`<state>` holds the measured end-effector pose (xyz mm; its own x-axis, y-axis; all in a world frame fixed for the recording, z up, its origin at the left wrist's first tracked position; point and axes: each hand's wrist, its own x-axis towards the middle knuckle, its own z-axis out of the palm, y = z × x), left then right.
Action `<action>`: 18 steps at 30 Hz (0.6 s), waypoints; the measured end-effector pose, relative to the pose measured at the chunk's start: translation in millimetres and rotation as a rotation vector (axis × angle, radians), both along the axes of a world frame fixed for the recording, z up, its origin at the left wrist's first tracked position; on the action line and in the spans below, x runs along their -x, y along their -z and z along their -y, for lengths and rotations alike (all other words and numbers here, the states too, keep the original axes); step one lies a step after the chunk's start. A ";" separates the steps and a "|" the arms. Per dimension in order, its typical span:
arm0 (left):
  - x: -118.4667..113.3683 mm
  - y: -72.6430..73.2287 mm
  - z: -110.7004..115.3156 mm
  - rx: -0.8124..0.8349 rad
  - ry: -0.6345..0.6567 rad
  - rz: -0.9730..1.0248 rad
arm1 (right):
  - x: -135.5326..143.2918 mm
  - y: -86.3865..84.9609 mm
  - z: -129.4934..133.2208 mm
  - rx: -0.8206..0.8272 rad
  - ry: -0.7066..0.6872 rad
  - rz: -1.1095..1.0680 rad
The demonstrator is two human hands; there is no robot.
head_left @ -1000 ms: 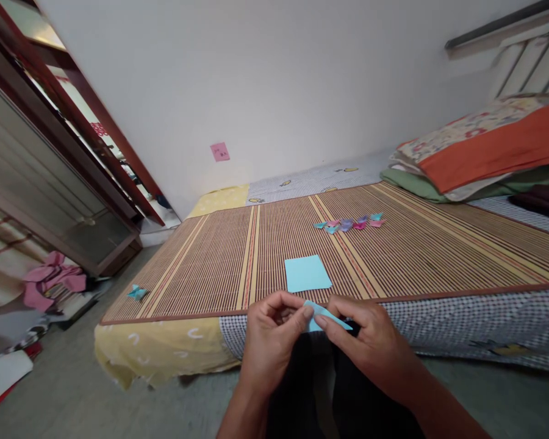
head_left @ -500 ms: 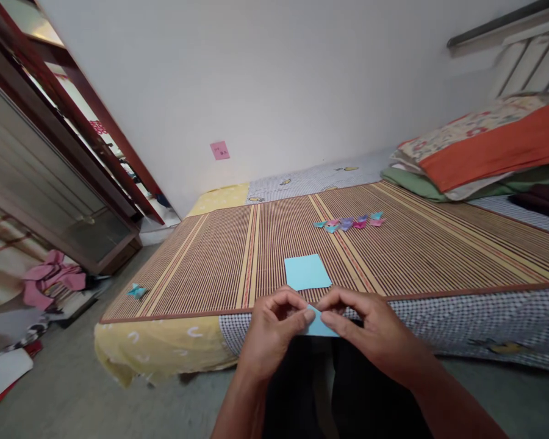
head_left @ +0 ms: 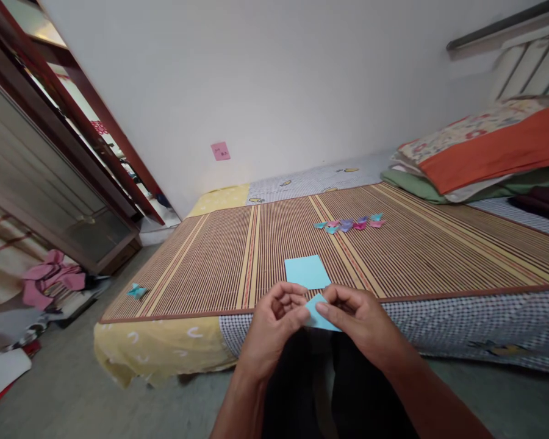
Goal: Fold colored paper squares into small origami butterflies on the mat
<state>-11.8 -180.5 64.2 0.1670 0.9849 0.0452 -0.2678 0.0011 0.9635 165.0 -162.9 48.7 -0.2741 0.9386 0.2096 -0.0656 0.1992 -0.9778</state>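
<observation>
A small piece of light blue folded paper [head_left: 321,319] is held between my two hands, just off the bed's front edge. My left hand [head_left: 279,316] pinches its left side between thumb and fingers. On the other side, my right hand [head_left: 357,317] grips the upper right part, the thumb lying on the paper. Fingers cover some of its edges, so its full shape is hidden. Just beyond the hands, a square sheet of light blue paper [head_left: 306,272] lies flat on the striped mat [head_left: 219,262].
Farther back sits a row of several small folded paper pieces [head_left: 346,225] in blue, pink and purple. One blue folded paper piece [head_left: 137,291] rests near the mat's left corner. Folded bedding [head_left: 489,152] is piled at the right. A pink note [head_left: 220,151] sticks to the wall.
The paper between my hands has been raised slightly, and more of its upper part shows. My right thumb has shifted up and left a little. The things on the mat stay put.
</observation>
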 end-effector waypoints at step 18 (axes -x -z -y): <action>-20.3 9.9 5.7 -0.001 -0.089 0.037 | 14.7 2.9 8.6 -0.043 0.091 -0.044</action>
